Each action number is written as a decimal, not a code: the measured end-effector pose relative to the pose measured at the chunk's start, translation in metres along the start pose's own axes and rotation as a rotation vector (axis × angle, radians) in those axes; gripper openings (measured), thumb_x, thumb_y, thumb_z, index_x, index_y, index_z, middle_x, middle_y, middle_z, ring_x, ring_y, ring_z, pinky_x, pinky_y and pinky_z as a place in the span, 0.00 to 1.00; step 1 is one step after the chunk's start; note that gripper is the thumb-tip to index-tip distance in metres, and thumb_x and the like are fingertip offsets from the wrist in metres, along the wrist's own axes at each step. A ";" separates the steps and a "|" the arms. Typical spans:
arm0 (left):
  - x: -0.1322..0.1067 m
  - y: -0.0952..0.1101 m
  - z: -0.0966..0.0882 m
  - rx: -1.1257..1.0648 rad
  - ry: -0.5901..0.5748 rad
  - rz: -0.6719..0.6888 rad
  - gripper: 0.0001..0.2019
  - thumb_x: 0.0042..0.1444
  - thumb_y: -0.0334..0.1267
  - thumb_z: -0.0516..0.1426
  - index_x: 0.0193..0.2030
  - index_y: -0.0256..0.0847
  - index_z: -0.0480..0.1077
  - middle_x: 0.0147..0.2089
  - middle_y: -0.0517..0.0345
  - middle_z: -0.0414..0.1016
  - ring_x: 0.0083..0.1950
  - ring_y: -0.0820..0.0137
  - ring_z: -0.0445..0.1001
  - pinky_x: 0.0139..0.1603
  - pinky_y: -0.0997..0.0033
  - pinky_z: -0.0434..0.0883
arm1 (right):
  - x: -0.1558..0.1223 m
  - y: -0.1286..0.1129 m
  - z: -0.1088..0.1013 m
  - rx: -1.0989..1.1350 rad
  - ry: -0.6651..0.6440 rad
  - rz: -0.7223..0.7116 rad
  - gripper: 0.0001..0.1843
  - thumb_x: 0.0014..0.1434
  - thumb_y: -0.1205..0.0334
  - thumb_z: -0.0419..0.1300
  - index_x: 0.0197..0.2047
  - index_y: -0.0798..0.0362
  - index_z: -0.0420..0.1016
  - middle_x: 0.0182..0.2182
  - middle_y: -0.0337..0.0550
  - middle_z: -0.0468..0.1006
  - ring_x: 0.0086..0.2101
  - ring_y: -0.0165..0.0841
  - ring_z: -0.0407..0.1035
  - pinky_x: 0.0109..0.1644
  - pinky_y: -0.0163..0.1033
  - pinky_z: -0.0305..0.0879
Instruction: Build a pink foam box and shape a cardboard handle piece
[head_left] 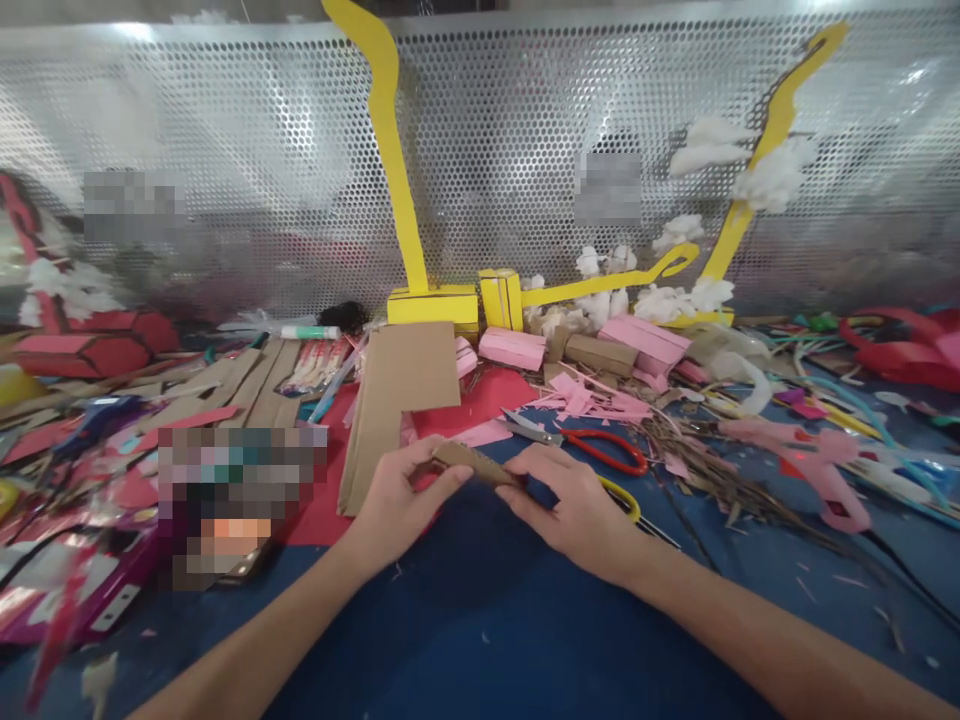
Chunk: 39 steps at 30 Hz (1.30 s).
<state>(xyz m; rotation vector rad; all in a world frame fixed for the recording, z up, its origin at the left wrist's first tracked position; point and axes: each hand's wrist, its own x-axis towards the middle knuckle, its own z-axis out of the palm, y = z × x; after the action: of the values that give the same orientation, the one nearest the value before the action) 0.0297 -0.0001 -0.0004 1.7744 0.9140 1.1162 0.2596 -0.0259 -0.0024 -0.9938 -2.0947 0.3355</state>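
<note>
Between my two hands is a small strip of brown cardboard [480, 466], held slightly tilted above the blue table. My left hand [409, 495] pinches its left end between thumb and fingers. At the right end, my right hand [574, 510] grips it the same way. Just behind my left hand lies a larger cut piece of cardboard [386, 390] with a notch, resting over red paper [315, 515]. Red-handled scissors [600, 445] lie open beyond my right hand. A yellow handle [624, 497] is partly hidden behind that hand.
A pink glue gun [814, 465] with a black cord lies at right beside thin brown scraps. Pink paper boxes [514, 348] and yellow paper shapes [433, 305] stand at the back, before a perforated metal panel [495, 150]. Cardboard strips [251, 385] and a purple box [112, 590] lie left.
</note>
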 end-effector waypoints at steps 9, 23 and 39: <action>0.002 0.001 0.004 -0.284 0.047 -0.166 0.17 0.62 0.50 0.62 0.39 0.36 0.77 0.29 0.57 0.75 0.30 0.73 0.73 0.37 0.72 0.73 | -0.004 -0.002 -0.013 0.055 -0.344 0.248 0.22 0.71 0.46 0.52 0.29 0.51 0.64 0.22 0.33 0.69 0.22 0.26 0.60 0.27 0.34 0.51; 0.001 -0.004 -0.002 -0.325 -0.060 -0.187 0.15 0.65 0.50 0.59 0.39 0.38 0.76 0.32 0.56 0.75 0.34 0.72 0.72 0.41 0.71 0.72 | -0.007 -0.001 -0.012 0.010 -0.319 0.185 0.20 0.71 0.49 0.53 0.30 0.51 0.59 0.23 0.32 0.62 0.23 0.26 0.55 0.28 0.34 0.49; -0.003 0.008 0.004 -0.244 -0.244 -0.147 0.23 0.66 0.54 0.55 0.32 0.35 0.75 0.29 0.54 0.75 0.32 0.70 0.72 0.38 0.70 0.68 | -0.008 -0.007 -0.012 0.166 -0.361 0.133 0.17 0.71 0.51 0.55 0.33 0.52 0.70 0.27 0.36 0.74 0.26 0.28 0.65 0.30 0.33 0.59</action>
<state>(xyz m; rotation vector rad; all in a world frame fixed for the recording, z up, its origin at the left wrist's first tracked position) 0.0335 -0.0064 0.0050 1.5742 0.7159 0.8563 0.2676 -0.0375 0.0049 -1.0343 -2.2757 0.7943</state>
